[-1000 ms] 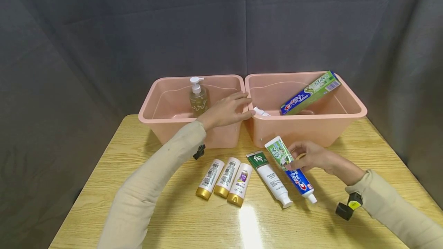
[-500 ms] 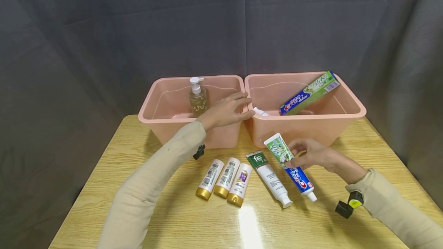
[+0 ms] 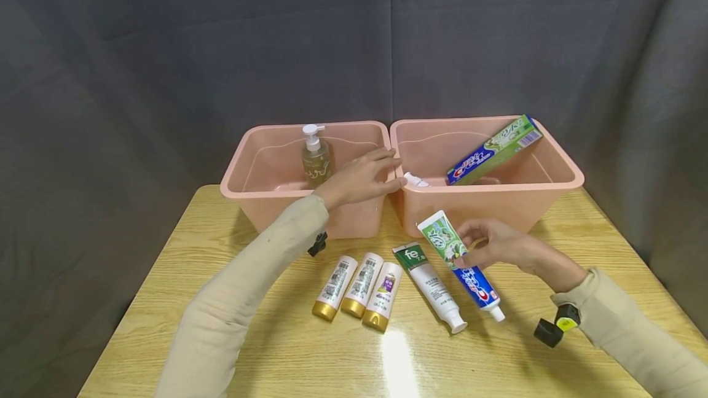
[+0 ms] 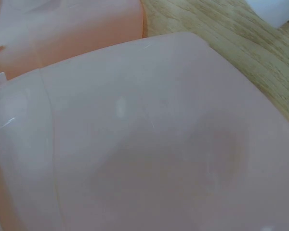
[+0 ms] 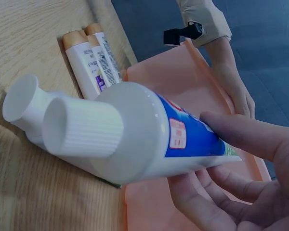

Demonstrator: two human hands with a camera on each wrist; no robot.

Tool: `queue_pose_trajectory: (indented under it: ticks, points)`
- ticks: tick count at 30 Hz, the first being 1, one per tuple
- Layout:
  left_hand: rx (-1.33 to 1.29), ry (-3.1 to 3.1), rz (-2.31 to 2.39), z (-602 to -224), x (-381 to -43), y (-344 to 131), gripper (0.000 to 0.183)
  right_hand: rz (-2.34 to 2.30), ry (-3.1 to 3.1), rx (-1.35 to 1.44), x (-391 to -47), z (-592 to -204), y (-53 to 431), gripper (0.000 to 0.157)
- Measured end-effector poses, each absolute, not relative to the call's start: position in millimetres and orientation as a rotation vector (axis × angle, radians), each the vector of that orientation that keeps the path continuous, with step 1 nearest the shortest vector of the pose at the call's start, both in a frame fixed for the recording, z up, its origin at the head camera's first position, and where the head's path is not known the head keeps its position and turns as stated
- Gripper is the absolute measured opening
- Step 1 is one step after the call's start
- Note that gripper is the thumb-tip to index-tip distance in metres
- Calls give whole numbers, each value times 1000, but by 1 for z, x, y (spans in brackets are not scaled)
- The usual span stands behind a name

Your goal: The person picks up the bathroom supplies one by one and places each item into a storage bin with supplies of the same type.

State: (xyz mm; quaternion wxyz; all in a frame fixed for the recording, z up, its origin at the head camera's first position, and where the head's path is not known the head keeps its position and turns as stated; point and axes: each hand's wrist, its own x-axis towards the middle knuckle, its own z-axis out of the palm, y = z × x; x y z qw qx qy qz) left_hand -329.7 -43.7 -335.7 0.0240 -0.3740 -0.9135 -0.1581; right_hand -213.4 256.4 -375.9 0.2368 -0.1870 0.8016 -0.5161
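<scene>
In the head view my right hand [image 3: 498, 247] pinches a blue and green toothpaste tube [image 3: 470, 278] between thumb and fingers. Its white cap points toward the front of the table, and the right wrist view shows the tube [image 5: 192, 130] raised off the wood. Beside it lies a green and white tube [image 3: 431, 287] marked "fe". My left hand [image 3: 362, 178] rests with extended fingers at the adjoining rims of the left pink bin [image 3: 235, 171] and the right pink bin [image 3: 475, 207]. The left wrist view shows only pink bin wall [image 4: 135, 120] and table, no fingers.
Several white tubes with gold caps, one of them the nearest tube [image 3: 383, 296], lie side by side on the wooden table [image 3: 310, 361]. A pump bottle [image 3: 317, 161] stands in the left bin. The right bin holds a toothpaste box [image 3: 495, 149] and a small white item [image 3: 415, 180].
My right hand has raised the toothpaste tube slightly, and its flat end has moved up and left toward the right bin. The left hand stays in place.
</scene>
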Motion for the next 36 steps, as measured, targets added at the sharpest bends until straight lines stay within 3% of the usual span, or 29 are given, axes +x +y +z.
queue_pose_trajectory:
  ticks: [36]
  points:
    - [-1168, -2827, -474, -334, -329, -43, 63, -1418, 2331, -659, -223, -348, 248, 37]
